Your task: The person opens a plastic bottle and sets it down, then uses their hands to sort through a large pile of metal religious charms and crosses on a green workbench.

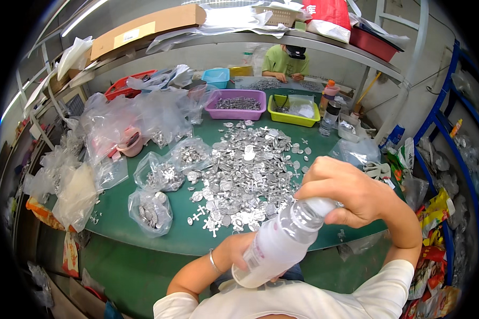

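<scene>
At lower centre, the left hand [241, 252] clasps a round whitish plastic bottle [278, 243], probably squeezable, the right hand [347, 190] its top [318, 205], likely the firmer hold.

Both my hands are closed in a grip, right above left.
My right hand [346, 189] arches over the top, knuckles up, fingers bent downward and thumb [346, 217] tucked beneath them; from it my wrist bends toward my right forearm [402, 226], which drops away on the outer side. Below and left of that grip, my left hand [243, 250] wraps around, its fingers mostly hidden, with my bare left forearm [194, 274] slanting down behind it.
</scene>
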### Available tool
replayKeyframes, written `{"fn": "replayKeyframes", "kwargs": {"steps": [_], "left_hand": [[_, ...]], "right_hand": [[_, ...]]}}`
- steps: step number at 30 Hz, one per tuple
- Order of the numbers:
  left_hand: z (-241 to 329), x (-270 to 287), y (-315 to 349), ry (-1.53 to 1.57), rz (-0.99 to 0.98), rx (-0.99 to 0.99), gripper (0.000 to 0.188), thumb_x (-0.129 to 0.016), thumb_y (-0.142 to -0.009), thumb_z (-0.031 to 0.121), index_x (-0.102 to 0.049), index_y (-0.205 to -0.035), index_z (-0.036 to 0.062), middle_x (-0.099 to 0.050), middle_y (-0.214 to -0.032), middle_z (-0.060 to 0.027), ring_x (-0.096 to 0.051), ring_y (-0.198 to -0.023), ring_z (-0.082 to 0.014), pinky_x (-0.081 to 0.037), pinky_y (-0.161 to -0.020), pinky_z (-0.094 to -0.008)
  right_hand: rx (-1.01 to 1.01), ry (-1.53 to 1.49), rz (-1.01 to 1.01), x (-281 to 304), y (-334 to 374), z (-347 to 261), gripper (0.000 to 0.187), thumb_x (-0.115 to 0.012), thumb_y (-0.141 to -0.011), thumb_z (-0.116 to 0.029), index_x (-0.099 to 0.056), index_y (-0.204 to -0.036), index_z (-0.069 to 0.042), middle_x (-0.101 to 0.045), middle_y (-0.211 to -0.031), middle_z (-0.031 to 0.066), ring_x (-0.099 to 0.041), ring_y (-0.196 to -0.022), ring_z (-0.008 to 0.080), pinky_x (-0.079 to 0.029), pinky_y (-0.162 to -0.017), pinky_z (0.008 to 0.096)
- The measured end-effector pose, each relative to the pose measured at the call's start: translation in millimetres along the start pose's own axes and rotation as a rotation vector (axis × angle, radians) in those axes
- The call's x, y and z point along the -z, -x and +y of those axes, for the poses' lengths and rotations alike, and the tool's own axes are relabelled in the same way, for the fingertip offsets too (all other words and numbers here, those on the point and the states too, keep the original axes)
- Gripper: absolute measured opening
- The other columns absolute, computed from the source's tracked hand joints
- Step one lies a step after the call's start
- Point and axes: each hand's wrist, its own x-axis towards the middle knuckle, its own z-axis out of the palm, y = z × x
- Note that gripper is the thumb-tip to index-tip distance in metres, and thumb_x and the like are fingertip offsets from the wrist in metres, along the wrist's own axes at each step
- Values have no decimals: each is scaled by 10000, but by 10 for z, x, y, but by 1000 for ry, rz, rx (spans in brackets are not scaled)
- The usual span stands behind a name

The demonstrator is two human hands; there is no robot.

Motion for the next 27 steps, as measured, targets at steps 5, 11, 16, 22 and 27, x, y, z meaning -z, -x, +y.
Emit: {"fn": "replayKeyframes", "kwargs": {"steps": [5, 11, 16, 22, 27], "left_hand": [[159, -26, 70, -460, 144, -58, 870, -811, -541, 254, -388, -1248, -25, -545, -1109, -156, -554, -988, -251, -445, -849, -366], [548, -418, 46, -1126, 548, -335, 789, -798, -562, 111, -411, -1246, 47, -556, -1118, -138, -544, -1027, -254, -408, -914, -379], [725, -530, -21, -1732, 469, -762, 580, -740, -645, 102, -457, -1151, 76, -564, -1063, -150, -560, -936, -327, -447, -817, -415], [894, -636, -159, -1929, 398, -899, 484, -719, -663, 100, -474, -1079, 92, -563, -1052, -148, -557, -918, -313, -452, -783, -410], [984, -716, -255, -2004, 342, -966, 413, -691, -704, 178, -477, -1054, 126, -559, -1064, -154, -559, -906, -324, -440, -781, -451]], "right_hand": [[-141, -166, 209, 13, 117, -5, 394, -448, -894, -317, -483, -1142, -13, -518, -1019, 155, -496, -902, 313, -399, -810, 370], [-384, -73, 61, -51, 550, -120, 355, -483, -840, -224, -508, -1108, 7, -540, -984, 173, -507, -851, 340, -411, -770, 378], [-574, -219, 166, -242, 1127, -309, 360, -517, -807, -296, -560, -992, 9, -539, -814, 149, -513, -743, 314, -414, -687, 348], [-934, -341, 423, -491, 1821, -544, 469, -507, -820, -442, -570, -923, 11, -537, -684, 96, -529, -619, 189, -395, -587, 282], [-1049, -350, 616, -609, 2196, -685, 505, -528, -827, -478, -562, -930, 15, -523, -688, 30, -492, -618, 89, -367, -542, 222]]}}
